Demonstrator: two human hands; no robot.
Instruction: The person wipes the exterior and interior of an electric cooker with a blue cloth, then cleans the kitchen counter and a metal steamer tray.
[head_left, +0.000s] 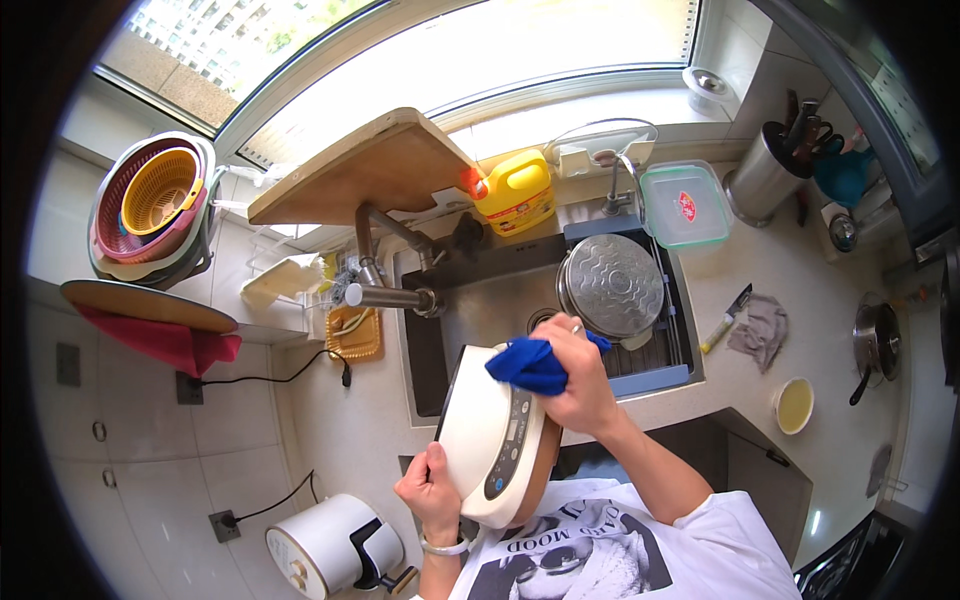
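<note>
A cream and brown kitchen appliance with a dark button panel (484, 427) is held tilted between me and the sink. My left hand (433, 484) grips its near left end, thumb up. My right hand (577, 371) holds a bunched blue cloth (529, 365) against the appliance's far end, above the panel. Behind it lies the steel sink (480, 300), where a round metal lid or steamer plate (615, 285) rests on a rack at the right side.
A wooden cutting board (367, 169) leans behind the faucet (390, 297), beside a yellow jug (517, 195). Right of the sink are a green-rimmed lid (686, 206), a grey rag (759, 330), a peeler or knife (726, 319) and a tub (793, 406). A white air fryer (334, 544) stands at lower left.
</note>
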